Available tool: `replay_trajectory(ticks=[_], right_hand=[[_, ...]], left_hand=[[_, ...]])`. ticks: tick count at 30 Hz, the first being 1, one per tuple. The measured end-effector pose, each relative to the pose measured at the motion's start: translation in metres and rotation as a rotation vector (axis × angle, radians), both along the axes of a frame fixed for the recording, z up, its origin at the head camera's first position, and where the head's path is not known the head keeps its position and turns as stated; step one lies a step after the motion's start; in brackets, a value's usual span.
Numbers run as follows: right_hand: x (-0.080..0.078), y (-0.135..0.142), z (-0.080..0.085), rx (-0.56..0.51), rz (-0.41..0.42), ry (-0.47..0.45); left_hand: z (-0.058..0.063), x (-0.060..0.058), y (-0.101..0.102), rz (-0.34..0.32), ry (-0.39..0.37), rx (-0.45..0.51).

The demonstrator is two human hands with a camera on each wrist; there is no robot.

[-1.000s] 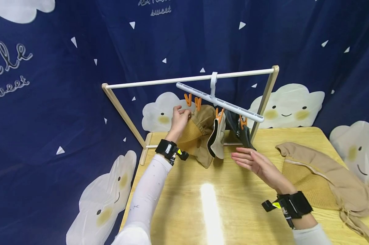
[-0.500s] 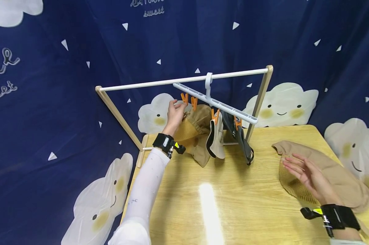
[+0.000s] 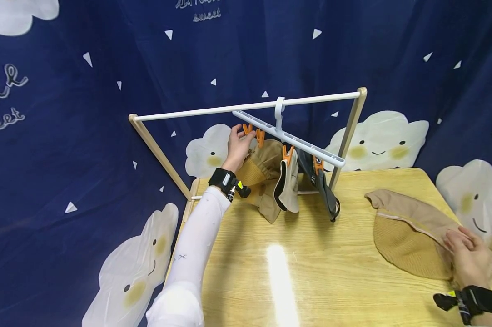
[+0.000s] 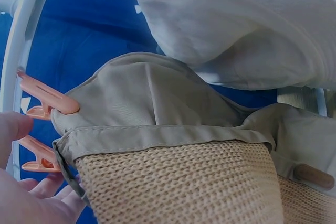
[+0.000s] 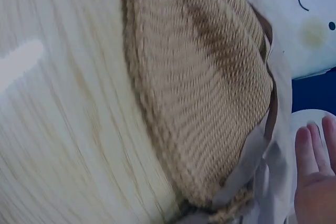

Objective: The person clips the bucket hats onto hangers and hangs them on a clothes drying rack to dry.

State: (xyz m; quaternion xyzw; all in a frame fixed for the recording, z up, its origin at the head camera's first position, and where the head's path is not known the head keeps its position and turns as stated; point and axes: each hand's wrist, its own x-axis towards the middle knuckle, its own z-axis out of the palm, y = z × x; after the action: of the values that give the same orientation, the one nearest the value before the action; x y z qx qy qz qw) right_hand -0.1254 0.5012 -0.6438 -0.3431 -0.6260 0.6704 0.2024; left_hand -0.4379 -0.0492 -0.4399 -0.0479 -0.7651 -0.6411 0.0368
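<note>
In the head view my left hand (image 3: 239, 143) reaches up to an orange clothespin (image 3: 247, 129) near the hanger's left end; its thumb and fingers are at the clip's sides. A second orange clothespin (image 4: 50, 95) bites the edge of a tan sun hat (image 4: 173, 174) with a knitted part, seen in the left wrist view. My right hand (image 3: 472, 259) is over another tan sun hat (image 3: 411, 247), which lies on the table's right side. In the right wrist view its fingers (image 5: 310, 150) extend beside the pale cloth edge, pinching nothing visible.
A white clip hanger (image 3: 288, 136) hooks on the rod of a wooden-ended rack (image 3: 160, 154). A beige visor (image 3: 287, 186) and a dark visor (image 3: 325, 193) hang from it by orange clips. A blue curtain with clouds stands behind the wooden table (image 3: 311, 272).
My right hand has moved right and down from near the hanging dark visor to the hat on the table. My left hand has risen slightly from the hanging hat to the orange clothespin.
</note>
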Motion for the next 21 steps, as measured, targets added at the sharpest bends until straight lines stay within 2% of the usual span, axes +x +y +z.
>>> replay_trajectory(ticks=[1,6,8,10,12,16,18,21], right_hand=[[-0.001,0.003,0.0,0.0,-0.019,-0.01],[-0.008,0.016,-0.004,0.303,0.03,-0.169],[-0.017,0.021,-0.006,0.475,0.071,-0.233],[-0.027,0.028,-0.007,0.54,0.113,-0.272],[-0.036,0.033,-0.009,0.569,0.168,-0.299],[-0.047,0.044,-0.011,0.571,0.338,-0.326],[-0.052,0.048,-0.012,0.632,0.422,-0.332],[-0.063,0.053,-0.016,0.799,0.527,-0.332]], left_hand=[[0.0,-0.001,0.001,0.003,0.005,-0.004],[0.001,-0.007,0.005,0.014,0.053,-0.02],[0.002,-0.01,0.006,0.025,0.079,-0.015],[0.004,-0.012,0.007,0.044,0.093,-0.003],[0.005,-0.014,0.008,0.063,0.093,0.019],[0.007,-0.013,0.01,0.082,0.068,0.085],[0.008,-0.012,0.011,0.092,0.067,0.109],[0.01,-0.01,0.01,0.108,0.083,0.131]])
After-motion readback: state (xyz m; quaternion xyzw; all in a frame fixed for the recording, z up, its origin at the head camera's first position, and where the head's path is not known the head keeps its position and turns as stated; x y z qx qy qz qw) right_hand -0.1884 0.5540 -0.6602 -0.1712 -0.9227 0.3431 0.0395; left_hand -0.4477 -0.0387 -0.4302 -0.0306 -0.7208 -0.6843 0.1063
